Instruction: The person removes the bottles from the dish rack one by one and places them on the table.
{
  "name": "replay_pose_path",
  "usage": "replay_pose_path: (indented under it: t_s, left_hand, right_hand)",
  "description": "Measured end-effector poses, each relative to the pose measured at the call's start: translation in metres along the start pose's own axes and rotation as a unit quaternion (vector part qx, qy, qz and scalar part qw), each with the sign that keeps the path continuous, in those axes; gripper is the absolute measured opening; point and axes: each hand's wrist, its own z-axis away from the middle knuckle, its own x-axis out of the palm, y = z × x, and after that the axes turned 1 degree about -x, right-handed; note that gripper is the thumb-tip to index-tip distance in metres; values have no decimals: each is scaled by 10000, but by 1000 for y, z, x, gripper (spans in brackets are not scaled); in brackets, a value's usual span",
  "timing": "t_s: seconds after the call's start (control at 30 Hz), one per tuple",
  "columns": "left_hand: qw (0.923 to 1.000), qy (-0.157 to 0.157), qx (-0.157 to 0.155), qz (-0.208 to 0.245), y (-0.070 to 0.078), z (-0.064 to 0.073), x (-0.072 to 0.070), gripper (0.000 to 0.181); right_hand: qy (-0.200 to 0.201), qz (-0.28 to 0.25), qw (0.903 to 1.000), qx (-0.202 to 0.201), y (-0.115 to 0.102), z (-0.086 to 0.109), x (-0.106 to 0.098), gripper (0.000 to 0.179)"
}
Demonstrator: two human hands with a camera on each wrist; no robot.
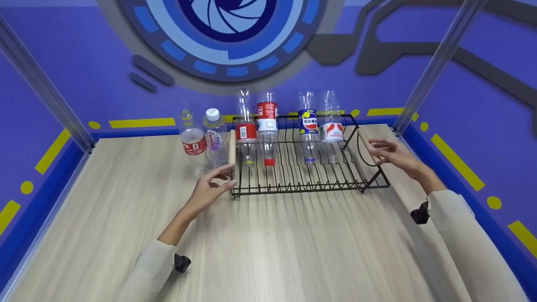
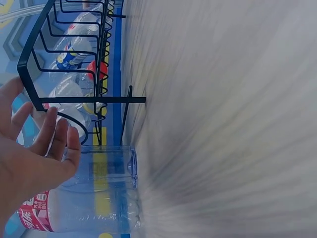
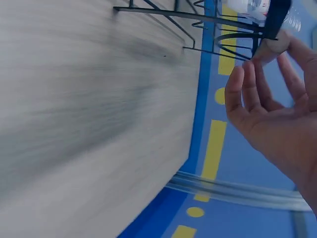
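On the table (image 1: 268, 243) stands the rack (image 1: 298, 191). It holds four clear bottles (image 1: 267, 126), leaning, cap ends down; two more bottles (image 1: 217, 144) stand upright outside, just left of it. The right hand (image 1: 398, 156), fingers bent, pinches the right handle (image 1: 365, 141). The left hand (image 1: 207, 188), fingers loosely curved, reaches the left handle (image 1: 232, 147); whether it grips, I cannot tell. Red, blue and yellow caps (image 1: 269, 162) show inside.

Left hand (image 1: 209, 188) outstretched, fingers (image 1: 219, 170) loosely bent; right hand (image 1: 398, 156) outstretched (arms (image 1: 465, 235) apart)
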Motion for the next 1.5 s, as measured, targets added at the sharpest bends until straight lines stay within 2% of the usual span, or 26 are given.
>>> replay_pose_path:
  t_s: [0.23,0.37,0.53,0.67,0.8,1.0,1.23,1.5]
  left_hand:
    - [9993,-264,-201,148,-2,0,-4,50]
    - [9992,-295,-203,170,-2,-1,-5,49]
    - [9990,-360,-100,246,-2,-5,-4,49]
    - [9986,-451,-42,270,-2,-10,1,49]
    - [9983,-533,-77,200,-2,-9,0,51]
    - [9990,-379,-141,189,-1,-7,-3,50]
    - [9982,-501,-202,249,-3,-6,-5,51]
    - [9979,-563,-36,332,-5,-6,-7,51]
  right_hand:
    - [353,582,9973,-269,-34,-12,0,55]
    - [253,601,9973,-350,-53,-23,3,54]
    - [51,636,9979,-116,-68,-36,8,59]
    - [11,567,9984,59,-70,-44,14,61]
    - [-103,500,9984,237,-68,-50,26,65]
    - [-334,394,9970,579,-68,-64,41,75]
    - [-633,235,9898,1257,-70,-78,51,81]
    - [-1037,168,9833,1486,-72,-84,55,84]
